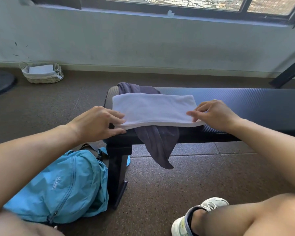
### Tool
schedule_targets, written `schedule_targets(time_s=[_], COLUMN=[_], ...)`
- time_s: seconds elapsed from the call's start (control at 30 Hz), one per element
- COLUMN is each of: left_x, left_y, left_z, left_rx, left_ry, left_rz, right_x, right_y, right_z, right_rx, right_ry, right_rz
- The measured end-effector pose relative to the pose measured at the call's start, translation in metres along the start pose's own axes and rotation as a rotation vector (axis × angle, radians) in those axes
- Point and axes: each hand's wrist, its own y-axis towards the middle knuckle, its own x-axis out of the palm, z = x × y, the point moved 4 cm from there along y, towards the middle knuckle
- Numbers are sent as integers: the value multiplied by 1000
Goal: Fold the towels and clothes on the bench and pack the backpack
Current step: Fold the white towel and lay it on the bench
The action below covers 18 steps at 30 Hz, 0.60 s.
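A white towel [153,109], folded into a long flat rectangle, is laid across the near end of a dark padded bench [245,103]. It is spread over a grey-purple garment [157,142], which is bunched behind the towel and is draped down over the bench's front edge, its tail hanging free above the floor.

The towel's left end is touched by the left hand [95,124]: the fingers [116,116] are held nearly straight and loosely spread, their tips laid on the near left corner, while the thumb is rested along the bench edge below — nothing is gripped. The right end is met by the right hand [215,114], whose fingers [194,114] are gently bent and spread, with the tips pressed onto the top of the cloth near its right corner; no pinch on the fabric can be made out.

A light blue backpack [61,188] is slumped on the speckled brown floor [160,193], against the bench's black leg [117,169], its zip seen closed along the side.

A wicker basket [42,74] with white cloth inside is set against the far wall — well apart from the bench. A white sneaker [194,217] is seen on the floor at lower right.
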Motion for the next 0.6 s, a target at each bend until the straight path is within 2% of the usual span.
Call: schedule_targets(time_s=[0.07,0.13,0.2,0.33,0.5,0.6], left_x=[3,8,12,9,-13,-19], left_y=[1,2,4,11,17,23], left_z=[-1,-1,-3,-3,0,13], left_rx=[28,53,50,14,35,143], left_ry=[61,137,156,157,124,92], left_rz=[13,25,39,129,367,471], right_x=[-1,3,8,13,11,-3], right_y=[4,4,7,12,16,9], right_z=[13,21,21,14,10,17], right_rx=[220,415,490,540,482,461], right_ry=[-9,48,117,332,919,1077], right_rz=[49,-49,-148,-205,-197,-206])
